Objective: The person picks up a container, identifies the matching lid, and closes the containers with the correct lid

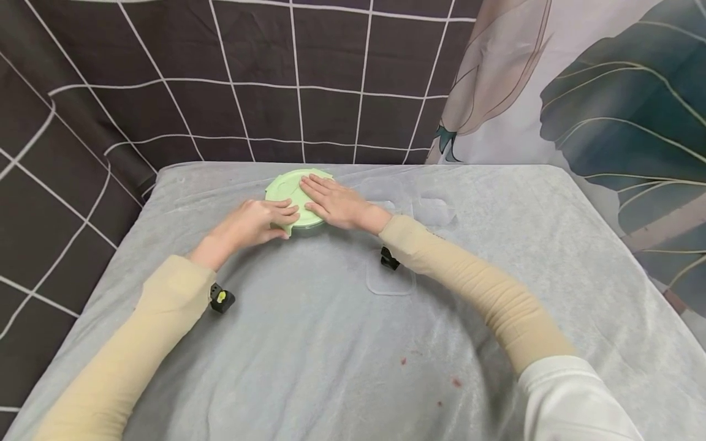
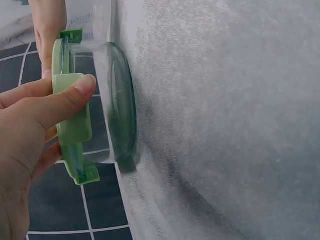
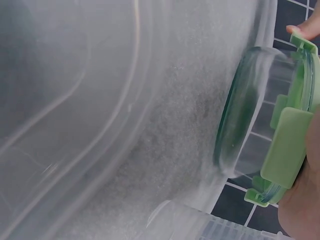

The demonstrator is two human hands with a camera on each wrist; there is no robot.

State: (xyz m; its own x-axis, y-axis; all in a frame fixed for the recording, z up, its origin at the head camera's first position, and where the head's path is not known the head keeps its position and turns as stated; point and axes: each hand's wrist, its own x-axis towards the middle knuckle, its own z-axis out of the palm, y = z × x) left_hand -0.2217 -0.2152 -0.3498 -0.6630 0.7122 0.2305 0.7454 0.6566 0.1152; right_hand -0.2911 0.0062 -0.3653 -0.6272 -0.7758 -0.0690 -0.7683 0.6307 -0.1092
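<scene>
A round glass food container [image 3: 242, 115] with a light green snap lid [image 1: 284, 187] stands near the far edge of the cloth-covered table. My left hand [image 1: 248, 223] pinches the lid's near-left side, its thumb on a hanging green locking flap [image 2: 75, 127] and its fingers over the top. From the other side my right hand [image 1: 342, 205] rests on the lid with fingers extended across it. Another flap [image 3: 287, 147] hangs down by the right hand in the right wrist view. Through the glass, no contents show.
Clear plastic containers lie right of the green lid, one [image 1: 432, 211] beyond the right forearm and one [image 1: 391, 286] partly below it. The grey cloth [image 1: 309, 343] has a few small reddish spots. A dark checked curtain [image 1: 265, 110] hangs behind the table.
</scene>
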